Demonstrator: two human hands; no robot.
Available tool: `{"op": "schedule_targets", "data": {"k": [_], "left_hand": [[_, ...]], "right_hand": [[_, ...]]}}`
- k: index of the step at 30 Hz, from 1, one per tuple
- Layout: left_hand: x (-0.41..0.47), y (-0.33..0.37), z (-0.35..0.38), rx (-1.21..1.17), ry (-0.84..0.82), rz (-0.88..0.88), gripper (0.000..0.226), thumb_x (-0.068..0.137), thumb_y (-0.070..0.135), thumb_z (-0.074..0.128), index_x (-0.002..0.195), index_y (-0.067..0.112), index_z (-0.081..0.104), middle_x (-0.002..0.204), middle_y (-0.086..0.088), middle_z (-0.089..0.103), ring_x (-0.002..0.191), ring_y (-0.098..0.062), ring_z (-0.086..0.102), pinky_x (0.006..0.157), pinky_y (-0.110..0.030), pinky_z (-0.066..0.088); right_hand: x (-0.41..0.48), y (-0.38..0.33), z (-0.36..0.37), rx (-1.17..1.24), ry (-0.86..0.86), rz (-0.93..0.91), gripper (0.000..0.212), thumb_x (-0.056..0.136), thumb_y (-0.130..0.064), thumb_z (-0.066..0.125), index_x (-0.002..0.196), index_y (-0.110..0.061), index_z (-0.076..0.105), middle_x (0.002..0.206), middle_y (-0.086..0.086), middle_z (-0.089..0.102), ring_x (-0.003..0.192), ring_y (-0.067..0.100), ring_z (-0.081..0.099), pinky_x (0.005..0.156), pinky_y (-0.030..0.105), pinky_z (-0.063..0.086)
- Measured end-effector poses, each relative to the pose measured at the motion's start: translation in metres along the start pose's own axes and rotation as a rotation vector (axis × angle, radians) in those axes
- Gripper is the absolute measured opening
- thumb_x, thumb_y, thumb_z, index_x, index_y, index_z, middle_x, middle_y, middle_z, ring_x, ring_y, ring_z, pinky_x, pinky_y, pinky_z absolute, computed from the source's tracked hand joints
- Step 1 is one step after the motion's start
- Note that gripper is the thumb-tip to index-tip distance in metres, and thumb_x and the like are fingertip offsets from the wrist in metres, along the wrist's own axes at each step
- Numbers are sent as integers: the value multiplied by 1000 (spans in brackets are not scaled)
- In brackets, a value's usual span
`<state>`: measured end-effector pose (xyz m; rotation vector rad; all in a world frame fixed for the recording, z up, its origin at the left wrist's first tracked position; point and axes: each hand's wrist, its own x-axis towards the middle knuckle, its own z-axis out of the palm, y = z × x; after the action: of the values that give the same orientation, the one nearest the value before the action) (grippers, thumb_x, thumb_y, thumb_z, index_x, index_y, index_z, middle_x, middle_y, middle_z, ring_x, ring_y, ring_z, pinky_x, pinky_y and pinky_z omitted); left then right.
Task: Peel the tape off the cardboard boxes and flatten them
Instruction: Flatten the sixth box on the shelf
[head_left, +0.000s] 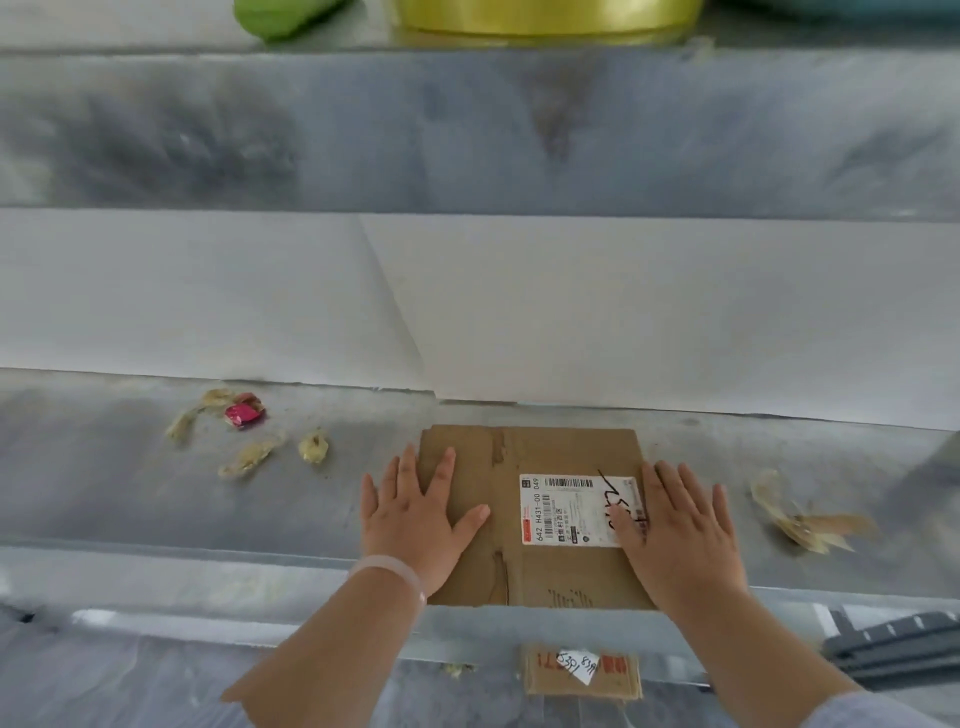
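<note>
Near the lower centre of the frame, left hand (415, 512) and right hand (678, 525), fingers straight, are pressing the light, stiff, flattened cardboard box (524, 499), best lifted by its edges.

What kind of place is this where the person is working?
Probably a packing or recycling workbench: a flattened cardboard box with a shipping label on a grey counter, peeled tape scraps beside it.

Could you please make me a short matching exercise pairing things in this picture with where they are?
1. left hand
2. right hand
3. red scrap
4. small cardboard piece

A. on the table, left of the flattened box
B. partly over the white label
C. below the table's near edge
D. flat on the box's left edge

Pairs: 1-D, 2-B, 3-A, 4-C
</note>
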<state>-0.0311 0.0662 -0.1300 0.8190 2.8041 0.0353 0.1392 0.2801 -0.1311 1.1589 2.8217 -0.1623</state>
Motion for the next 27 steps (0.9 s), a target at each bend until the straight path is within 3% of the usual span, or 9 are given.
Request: {"op": "schedule_targets", "data": {"k": [3, 5, 8, 11, 14, 18, 21, 23, 27], "left_hand": [[-33, -11, 0, -38, 145, -33, 79, 84, 76, 21, 151, 35, 16, 151, 3, 30, 140, -21, 23, 116, -41, 17], [-60, -15, 3, -117, 189, -30, 72, 86, 73, 31, 148, 37, 28, 141, 11, 39, 132, -16, 33, 110, -35, 29], [-86, -8, 7, -420, 119, -53, 64, 89, 60, 50, 146, 35, 35, 135, 11, 35, 121, -11, 40, 105, -30, 40], [-100, -1, 5, -756, 71, -154, 62, 91, 38, 63, 147, 29, 37, 128, 9, 28, 108, -3, 39, 102, -18, 37], [-117, -10, 1, -823, 67, -208, 60, 91, 30, 64, 146, 30, 39, 132, 6, 33, 108, -2, 36, 101, -17, 34], [-136, -47, -9, -786, 122, -253, 59, 90, 27, 65, 144, 29, 42, 123, 12, 31, 107, -1, 36, 100, -15, 32], [-144, -80, -21, -786, 180, -277, 56, 90, 25, 66, 142, 29, 45, 121, 13, 32, 100, 4, 38, 95, -12, 31], [-149, -107, -29, -795, 227, -298, 52, 90, 23, 65, 139, 30, 49, 119, 12, 36, 94, 5, 40, 89, -10, 31], [-165, -171, -45, -869, 319, -326, 45, 89, 18, 65, 131, 29, 57, 118, 7, 43, 92, 9, 43, 83, -8, 34]], "right_hand": [[-23, 4, 1, 74, 14, 38, 83, 89, -68, 12, 156, -19, 6, 163, -3, 7, 150, 18, -7, 121, 41, -8], [-36, 3, 1, 128, -1, 81, 82, 91, -67, 19, 156, -18, 6, 163, -2, 7, 150, 18, -8, 121, 40, -9], [-51, 0, 0, 180, -19, 127, 80, 92, -66, 25, 154, -18, 11, 162, 1, 7, 150, 21, -10, 121, 42, -9], [-63, -9, 0, 221, -17, 139, 74, 92, -64, 29, 151, -21, 16, 160, 3, 9, 149, 22, -8, 120, 46, -10], [-75, -23, -3, 365, -30, 170, 74, 88, -61, 46, 149, -24, 25, 159, 3, 13, 148, 21, -6, 119, 45, -10], [-94, -50, -12, 660, -1, 160, 73, 80, -48, 69, 144, -31, 38, 151, -2, 31, 142, 20, 17, 118, 46, 18], [-104, -82, -22, 811, -107, 130, 64, 83, -41, 69, 139, -41, 38, 118, -15, 57, 111, 13, 53, 87, 40, 52], [-108, -106, -32, 912, -161, 120, 61, 86, -33, 68, 138, -44, 40, 100, -22, 62, 89, 4, 60, 62, 27, 48], [-117, -157, -50, 1032, -235, 62, 62, 86, -19, 68, 140, -38, 45, 91, -15, 71, 82, 4, 67, 59, 22, 46]]}}
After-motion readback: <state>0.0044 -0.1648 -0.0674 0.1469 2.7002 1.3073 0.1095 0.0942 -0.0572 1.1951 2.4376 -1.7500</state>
